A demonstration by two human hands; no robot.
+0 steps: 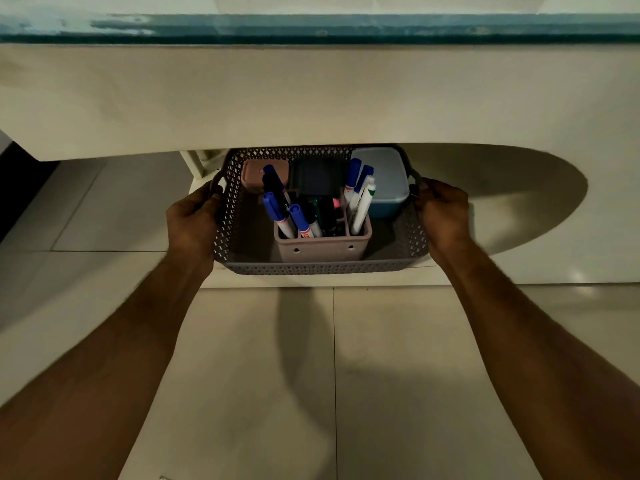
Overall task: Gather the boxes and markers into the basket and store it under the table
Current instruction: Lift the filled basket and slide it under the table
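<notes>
Pale floor tiles (pixel 263 375) run up to a table draped in a cream cloth (pixel 311 95), with the blue-green edge of the tabletop (pixel 346 27) showing above it. Just below the cloth's hem, a grey perforated basket (pixel 322 266) is held level, its far end already in the shadow under the table. The left hand (pixel 192 223) curls round the basket's left handle, and the right hand (pixel 445 214) grips the right handle the same way. Inside the basket, at its near wall, stands a pinkish divided holder (pixel 323 245) crammed with markers (pixel 301 220), blue caps mostly, some black and green. Behind the holder, along the basket's far wall, sit a small pink box (pixel 254 173), a dark box (pixel 317 176) and a light blue lidded box (pixel 386 183) in the far right corner.
</notes>
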